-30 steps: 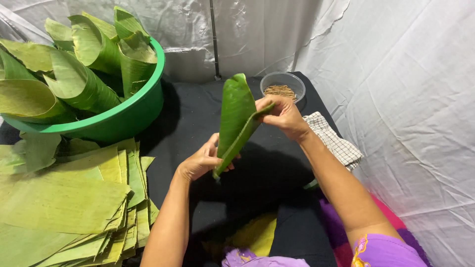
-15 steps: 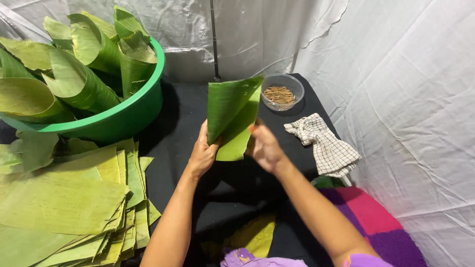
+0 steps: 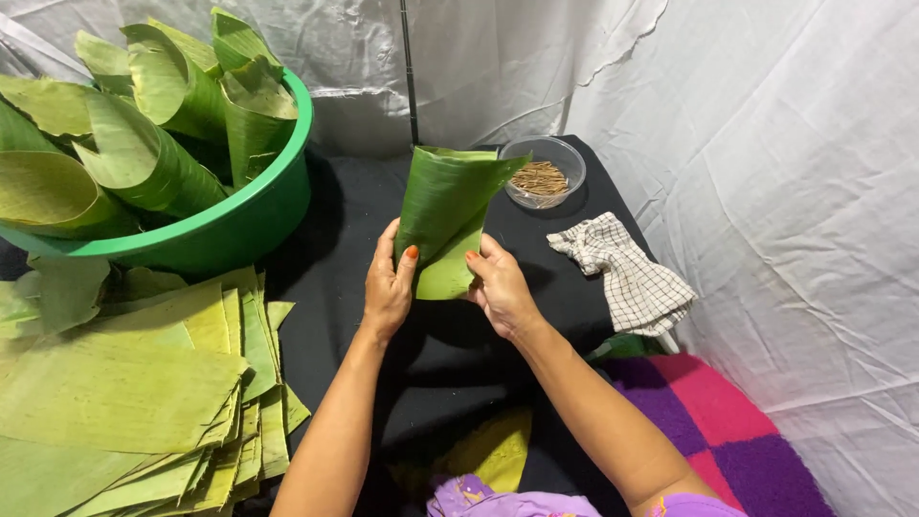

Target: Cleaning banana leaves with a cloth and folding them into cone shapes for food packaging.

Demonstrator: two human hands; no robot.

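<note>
Both of my hands hold a green banana leaf [image 3: 442, 215] that is folded into a cone-like wrap, open end up, above the black table [image 3: 354, 206]. My left hand [image 3: 388, 287] grips its lower left edge with the thumb on the front. My right hand [image 3: 500, 287] holds the lower right side. A small clear bowl [image 3: 546, 172] of thin brown sticks stands just beyond the leaf.
A green basin [image 3: 239, 225] full of rolled leaf cones stands at the back left. A stack of flat leaf sheets [image 3: 124, 383] lies at the left. A checked cloth [image 3: 627, 273] lies at the right, white fabric walls surround, and a pink-purple mat [image 3: 737, 431] is at lower right.
The leaf went from a narrow fold held high by my right hand to a wider cone. My right hand dropped to its lower right side; both hands now hold it lower.
</note>
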